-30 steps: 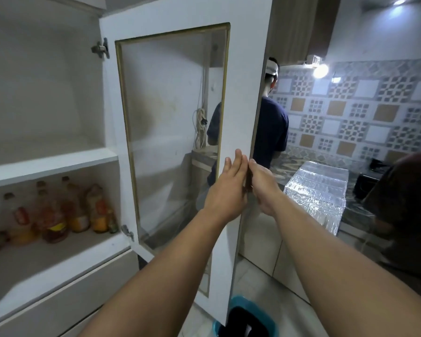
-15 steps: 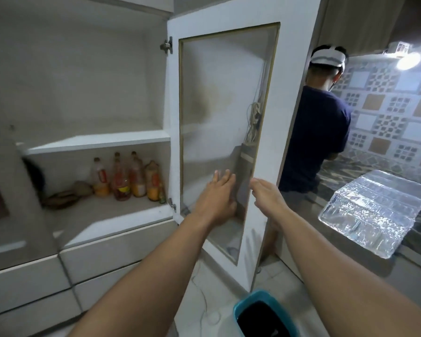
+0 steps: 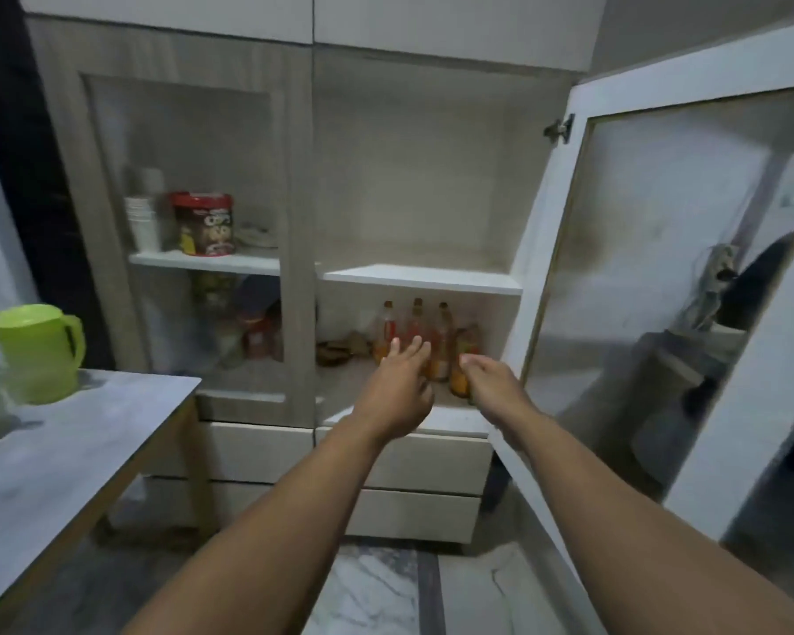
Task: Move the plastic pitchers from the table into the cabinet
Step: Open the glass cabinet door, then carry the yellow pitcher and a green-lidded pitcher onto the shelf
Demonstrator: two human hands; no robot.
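Door's open, both hands empty w/ left hand (image 3: 397,387) fingers spread, right hand (image 3: 491,382) loosely curled, so swing left & grab the green pitcher (image 3: 37,352) at the table's (image 3: 88,451) far edge by its handle.

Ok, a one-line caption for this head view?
Both empty hands, left and right, before the open cabinet door; green pitcher waits on the table.

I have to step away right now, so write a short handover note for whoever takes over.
Left hand: open, empty, in front of the cabinet's lower shelf.
Right hand: loosely curled, empty, beside it.
Right cabinet door is open; upper shelf is bare, bottles stand below.
Green pitcher stands on the table at left.
Done: door opened. Left: carry the pitcher in; nothing moved yet.
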